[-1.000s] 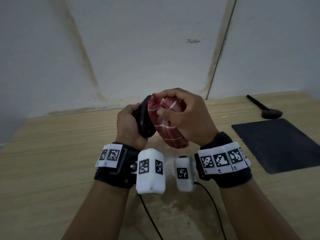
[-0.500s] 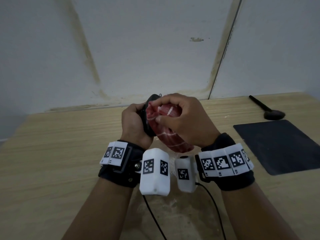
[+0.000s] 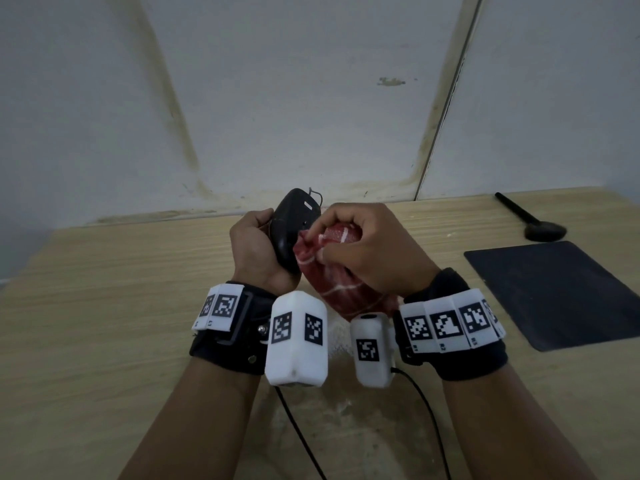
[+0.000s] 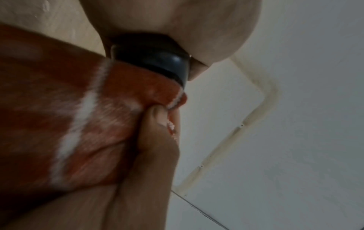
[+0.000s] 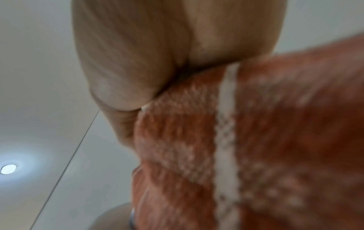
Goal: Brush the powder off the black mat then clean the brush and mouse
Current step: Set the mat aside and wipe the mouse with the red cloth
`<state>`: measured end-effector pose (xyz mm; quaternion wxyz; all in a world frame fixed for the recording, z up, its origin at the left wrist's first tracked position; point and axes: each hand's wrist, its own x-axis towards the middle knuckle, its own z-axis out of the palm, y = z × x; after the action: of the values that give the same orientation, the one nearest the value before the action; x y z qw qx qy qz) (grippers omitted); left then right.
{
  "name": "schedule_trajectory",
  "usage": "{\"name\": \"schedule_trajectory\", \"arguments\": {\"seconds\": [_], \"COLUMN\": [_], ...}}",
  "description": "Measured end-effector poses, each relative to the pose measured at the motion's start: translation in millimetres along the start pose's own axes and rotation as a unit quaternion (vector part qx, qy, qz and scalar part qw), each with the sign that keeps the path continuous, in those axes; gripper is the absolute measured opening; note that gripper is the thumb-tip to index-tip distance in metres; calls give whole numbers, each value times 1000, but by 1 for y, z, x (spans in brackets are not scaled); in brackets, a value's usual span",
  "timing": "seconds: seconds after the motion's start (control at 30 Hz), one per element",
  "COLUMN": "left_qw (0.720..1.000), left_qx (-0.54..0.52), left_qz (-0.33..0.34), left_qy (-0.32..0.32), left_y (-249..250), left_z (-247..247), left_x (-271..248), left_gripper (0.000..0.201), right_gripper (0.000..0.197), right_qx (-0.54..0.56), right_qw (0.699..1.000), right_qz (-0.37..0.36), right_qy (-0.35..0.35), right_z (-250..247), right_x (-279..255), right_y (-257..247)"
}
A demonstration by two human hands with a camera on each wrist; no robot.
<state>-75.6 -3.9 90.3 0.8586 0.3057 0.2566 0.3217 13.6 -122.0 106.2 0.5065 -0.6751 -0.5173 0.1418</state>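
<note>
Wooden table (image 3: 104, 306): left hand (image 3: 254, 251) grips black mouse (image 3: 291, 226) upright; right hand (image 3: 374, 251) clutches red cloth (image 3: 341, 292) against it. Black mat (image 3: 561, 289), brush (image 3: 533, 223) far right.

Left grip (image 3: 254, 249) curled, holding; right grip (image 3: 372, 249) fingers bunched, pinching; wrists close.

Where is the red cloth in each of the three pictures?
Head: red cloth at centre, bunched in the right hand, against the mouse.
Left wrist: fills the left half, under the mouse.
Right wrist: fills the right side, blurred.
Shared landmark: its white stripes.
</note>
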Motion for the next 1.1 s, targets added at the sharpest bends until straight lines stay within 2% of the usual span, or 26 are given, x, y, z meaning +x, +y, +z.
{"name": "schedule_trajectory", "arguments": {"seconds": [0.17,0.23,0.37,0.43,0.53,0.6,0.8,0.87,0.97,1.0,1.1], "left_qw": [1000,1000,1000,1000,999,999,999,999,999,999,999], "left_qx": [12,19,25,19,19,27,35,23,19,19,15], "left_qz": [-12,-16,-16,-17,-26,-37,-29,-24,-35,-39,-42], "left_qy": [-8,-9,4,8,-9,-16,8,7,-5,-8,-3], "left_y": [2,1,5,8,8,6,5,6,4,3,2], "left_z": [-3,-2,-5,-7,-5,-4,-9,-10,-8,-7,-6], "left_x": [-2,-5,-7,-7,-11,-13,-11,-12,-17,-19,-20], "left_gripper": [32,36,34,32,37,44,34,32,40,44,52], "right_gripper": [19,22,20,16,16,19,21,33,70,72,63], "right_qx": [59,29,-9,-4,46,50,-18,3,36,22,-58], "right_qw": [991,995,999,999,996,994,999,1000,997,996,994], "right_qz": [-38,-39,-23,-26,-33,-46,-6,8,37,43,61], "right_qy": [112,89,-29,-25,66,87,-47,-14,64,76,74], "right_z": [7,12,11,10,11,15,12,10,13,16,26], "right_x": [2,3,1,1,1,1,-2,-3,-1,-1,-1], "right_y": [-3,-5,-8,-8,-5,-4,-3,-1,3,2,4]}}
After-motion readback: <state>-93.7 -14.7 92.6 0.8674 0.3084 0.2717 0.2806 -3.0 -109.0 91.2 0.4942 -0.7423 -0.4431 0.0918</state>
